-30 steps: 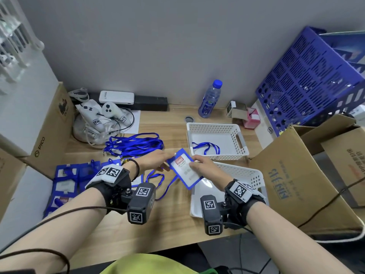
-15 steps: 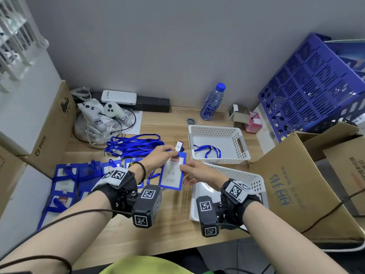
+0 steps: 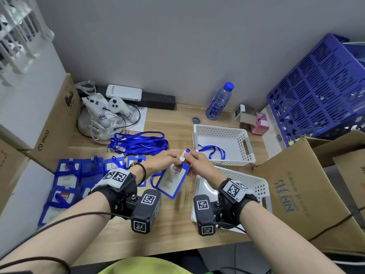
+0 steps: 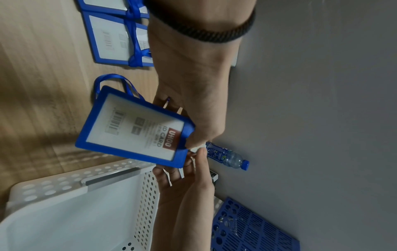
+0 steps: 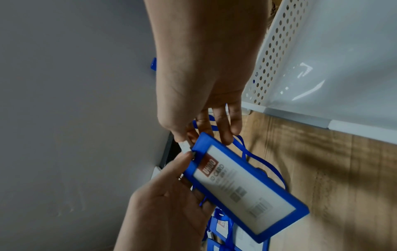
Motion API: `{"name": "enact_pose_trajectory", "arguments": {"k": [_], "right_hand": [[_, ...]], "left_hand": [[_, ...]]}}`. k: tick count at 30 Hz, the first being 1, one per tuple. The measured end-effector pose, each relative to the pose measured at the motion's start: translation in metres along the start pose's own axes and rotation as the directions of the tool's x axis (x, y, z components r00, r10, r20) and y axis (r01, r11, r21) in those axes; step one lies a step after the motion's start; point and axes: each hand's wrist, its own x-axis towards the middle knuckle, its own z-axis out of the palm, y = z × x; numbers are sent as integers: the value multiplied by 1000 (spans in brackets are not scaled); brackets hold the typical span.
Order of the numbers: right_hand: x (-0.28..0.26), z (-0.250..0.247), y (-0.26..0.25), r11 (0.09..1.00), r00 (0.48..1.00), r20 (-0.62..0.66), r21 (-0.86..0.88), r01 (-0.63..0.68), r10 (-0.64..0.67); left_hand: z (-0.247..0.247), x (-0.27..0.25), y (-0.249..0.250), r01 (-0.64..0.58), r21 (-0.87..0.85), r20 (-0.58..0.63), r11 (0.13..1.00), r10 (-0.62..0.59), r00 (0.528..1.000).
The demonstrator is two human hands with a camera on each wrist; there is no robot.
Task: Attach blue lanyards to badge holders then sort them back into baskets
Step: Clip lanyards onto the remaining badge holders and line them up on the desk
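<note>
A blue badge holder (image 3: 172, 179) with a white ID card hangs tilted above the desk between my hands. My left hand (image 3: 176, 157) grips its top edge, index finger at the slot (image 5: 191, 155). My right hand (image 3: 186, 158) pinches the lanyard's white clip tab (image 3: 182, 156) at that same edge, its lower fingers against the holder's side. The blue lanyard (image 3: 153, 179) loops down behind the holder. The left wrist view shows the holder (image 4: 133, 129) face on, and it appears at an angle (image 5: 242, 185) in the right wrist view.
A pile of loose blue lanyards (image 3: 138, 143) lies behind my left hand. Several badge holders (image 3: 67, 180) cover the desk's left side. The far white basket (image 3: 221, 131) holds one lanyard, and the near white basket (image 3: 260, 186) sits under my right wrist. Cardboard boxes flank both sides.
My right hand has moved from the holder's side up to the white clip tab at its top. Both hands now meet there, and the holder has shifted right and hangs more upright.
</note>
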Motion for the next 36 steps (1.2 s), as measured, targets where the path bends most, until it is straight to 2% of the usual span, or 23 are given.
{"name": "enact_pose_trajectory", "arguments": {"k": [6,12,21,32,36], "right_hand": [[11,7,2,998,998,-7,27,-57,57],[17,16,2,973,987,55,165,-161,154],[25,28,-7,935,969,179,283,-215,168],[32,35,-7,885,962,193,388,-256,194],[27,32,-13,921,979,149,343,-184,140]], "left_hand": [[-1,1,-11,-45,57,-15,997,46,999],[-10,1,-29,-39,37,13,999,38,999],[-25,-7,-37,-122,18,-15,992,123,992],[-31,-9,-39,-183,-13,-35,983,183,983],[-28,-7,-38,-136,-122,-42,983,132,990]]}}
